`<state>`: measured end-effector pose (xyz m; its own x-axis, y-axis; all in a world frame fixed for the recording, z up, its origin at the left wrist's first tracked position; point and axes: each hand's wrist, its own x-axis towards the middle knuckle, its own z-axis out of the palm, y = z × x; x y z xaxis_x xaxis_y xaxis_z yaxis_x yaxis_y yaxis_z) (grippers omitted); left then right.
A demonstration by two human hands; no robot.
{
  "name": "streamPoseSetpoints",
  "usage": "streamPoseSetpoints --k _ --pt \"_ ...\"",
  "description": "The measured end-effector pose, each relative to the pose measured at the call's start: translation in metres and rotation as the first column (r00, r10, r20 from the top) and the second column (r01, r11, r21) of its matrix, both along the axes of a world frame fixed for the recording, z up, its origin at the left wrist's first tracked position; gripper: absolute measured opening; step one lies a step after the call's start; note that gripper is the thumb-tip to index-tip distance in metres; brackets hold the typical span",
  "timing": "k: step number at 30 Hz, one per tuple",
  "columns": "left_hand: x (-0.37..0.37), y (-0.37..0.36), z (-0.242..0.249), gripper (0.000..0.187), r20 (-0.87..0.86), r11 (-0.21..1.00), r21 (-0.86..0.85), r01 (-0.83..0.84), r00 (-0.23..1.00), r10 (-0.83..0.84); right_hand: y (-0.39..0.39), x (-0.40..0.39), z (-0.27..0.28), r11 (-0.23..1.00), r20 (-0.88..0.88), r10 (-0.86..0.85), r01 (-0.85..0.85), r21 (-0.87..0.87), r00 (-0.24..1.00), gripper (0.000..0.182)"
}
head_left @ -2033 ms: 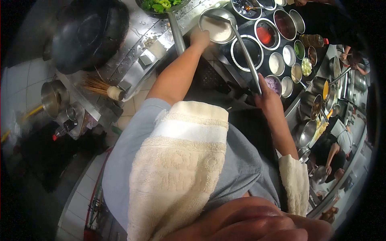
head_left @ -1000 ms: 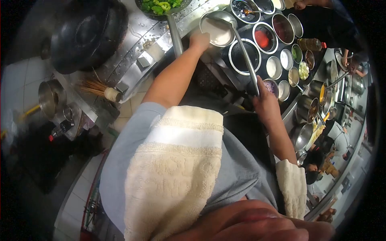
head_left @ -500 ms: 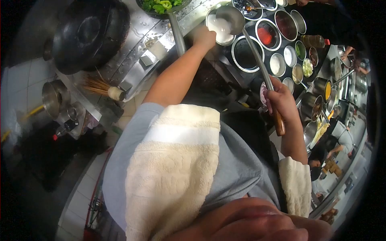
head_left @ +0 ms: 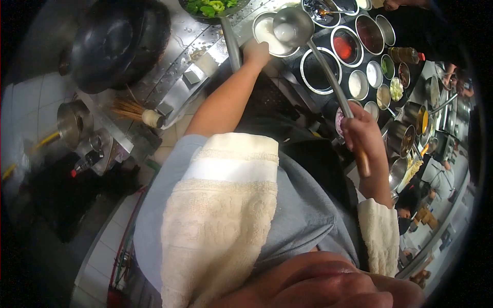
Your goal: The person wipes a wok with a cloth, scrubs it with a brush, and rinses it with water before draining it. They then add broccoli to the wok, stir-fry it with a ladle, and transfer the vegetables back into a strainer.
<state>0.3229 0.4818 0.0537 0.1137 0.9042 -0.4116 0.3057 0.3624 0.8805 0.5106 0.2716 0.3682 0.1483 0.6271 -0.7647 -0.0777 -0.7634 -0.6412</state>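
Note:
My left hand (head_left: 256, 54) is closed at the near rim of a metal bowl (head_left: 263, 24) holding white liquid. Beside that hand runs the metal handle (head_left: 231, 44) of a pan (head_left: 197, 15) with green vegetables. My right hand (head_left: 363, 132) grips a long ladle (head_left: 328, 72) near its wooden end. The ladle's cup overlaps the right side of the bowl in my view, with a little whitish liquid in it.
Several seasoning containers (head_left: 347, 47) crowd the counter at the right, with an oil bottle (head_left: 405, 54) beyond them. A large black wok (head_left: 120, 43) and a bristle brush (head_left: 134, 112) are at left. Other people work at far right.
My left hand and the bowl have shifted slightly left and nearer. The bowl's opening shows wider. The ladle's cup has turned, so its inside faces me.

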Motion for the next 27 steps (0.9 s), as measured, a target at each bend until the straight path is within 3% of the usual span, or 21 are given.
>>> streamPoseSetpoints --k 1,2,3,4,6,8,11,13,14,16,18,19,21,22,24,26,27 --pt "-0.001 0.001 0.006 0.035 0.001 1.000 -0.018 0.009 1.000 -0.009 0.001 -0.004 0.002 0.986 0.130 0.166 -0.166 -0.007 0.978 0.061" --pt "-0.003 0.001 0.019 0.035 0.000 1.000 -0.021 0.008 1.000 -0.008 -0.004 0.000 -0.008 0.986 0.129 0.167 -0.167 -0.010 0.978 0.061" --pt "-0.004 0.000 0.033 0.033 0.008 0.997 -0.072 -0.014 1.000 0.014 -0.015 0.005 -0.026 0.918 0.427 0.306 -0.382 0.104 0.851 0.063" --pt "-0.005 0.002 0.039 0.035 0.016 0.992 -0.120 -0.035 0.999 0.037 -0.015 0.001 -0.030 0.790 0.696 0.351 -0.597 0.140 0.627 0.066" --pt "-0.005 0.007 0.042 0.036 -0.012 0.993 -0.120 -0.008 1.000 0.006 -0.014 -0.007 -0.024 0.802 0.703 0.379 -0.593 0.075 0.601 0.067" --pt "-0.004 0.013 0.043 0.038 -0.040 0.993 -0.119 0.023 0.999 -0.027 -0.009 -0.015 -0.022 0.791 0.736 0.506 -0.582 -0.187 0.451 0.068" --pt "-0.006 0.027 0.038 0.037 -0.105 0.991 -0.102 0.081 0.990 -0.092 -0.006 -0.020 -0.024 0.790 0.737 0.503 -0.587 -0.179 0.452 0.069" --pt "-0.008 0.037 0.033 0.041 -0.162 0.953 -0.064 0.297 0.939 -0.304 -0.004 -0.021 -0.026 0.793 0.732 0.494 -0.589 -0.158 0.469 0.069" --pt "-0.007 0.036 0.050 0.041 -0.162 0.953 -0.064 0.297 0.939 -0.303 -0.003 -0.021 -0.028 0.803 0.724 0.487 -0.577 -0.150 0.489 0.067" --pt "-0.002 0.038 0.083 0.032 -0.370 0.918 -0.119 0.378 0.841 -0.395 -0.001 -0.019 -0.032 0.812 0.715 0.480 -0.567 -0.142 0.508 0.066" --pt "-0.001 0.038 0.093 0.033 -0.399 0.913 -0.088 0.398 0.826 -0.398 0.000 -0.010 -0.037 0.869 0.573 0.347 -0.485 0.102 0.742 0.062" --pt "-0.001 0.038 0.094 0.033 -0.427 0.905 -0.055 0.421 0.810 -0.403 0.004 -0.007 -0.032 0.869 0.572 0.346 -0.484 0.103 0.744 0.062" --pt "-0.001 0.036 0.088 0.034 -0.407 0.927 -0.041 0.372 0.842 -0.355 0.016 -0.001 -0.012 0.982 0.066 0.188 -0.189 0.000 0.980 0.055" --pt "-0.002 0.034 0.083 0.035 -0.384 0.947 -0.029 0.320 0.871 -0.306 0.018 0.002 -0.009 0.982 0.065 0.187 -0.187 0.001 0.980 0.055" --pt "-0.002 0.031 0.072 0.036 -0.371 0.957 -0.043 0.285 0.885 -0.280 0.020 0.008 -0.006 0.999 -0.092 0.028 -0.026 0.023 0.995 0.050" --pt "-0.004 0.025 0.047 0.042 -0.359 0.968 -0.057 0.244 0.900 -0.248 0.018 0.014 -0.009 0.999 -0.125 0.027 -0.023 0.031 0.992 0.046" --pt "-0.004 0.021 0.031 0.042 -0.274 0.979 -0.058 0.197 0.940 -0.206 0.017 0.016 -0.008 0.999 -0.153 0.012 -0.007 0.035 0.988 0.047"
